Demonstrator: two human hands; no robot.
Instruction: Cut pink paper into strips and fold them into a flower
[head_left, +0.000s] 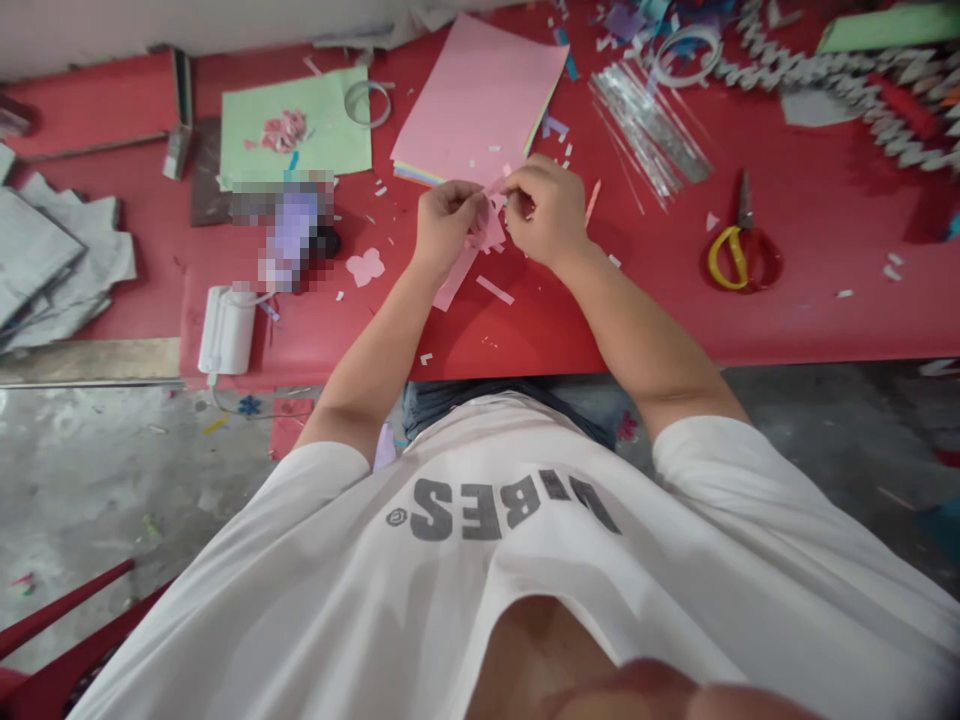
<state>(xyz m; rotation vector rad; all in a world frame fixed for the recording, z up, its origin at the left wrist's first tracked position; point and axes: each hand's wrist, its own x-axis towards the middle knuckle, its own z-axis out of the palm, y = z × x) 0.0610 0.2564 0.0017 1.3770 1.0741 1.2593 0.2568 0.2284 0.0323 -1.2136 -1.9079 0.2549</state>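
Note:
Both hands meet over the red table, just in front of the stack of coloured paper (480,95) with a pink sheet on top. Pinched between the fingers of my left hand (450,228) and my right hand (546,210) is a small piece of pink paper (493,228); its exact shape is partly hidden by the fingers. Under my left wrist lies a longer pink strip (455,282). A thin pink strip (495,290) rests nearer the table edge. To the left sits a pink flower-shaped cutout (365,267).
Scissors (744,245) with yellow and red handles lie right. Clear plastic strips (651,130) and a tape roll (688,55) are at the back right. A green sheet (330,125) holds pink scraps. A white power bank (227,330) sits near the left front edge.

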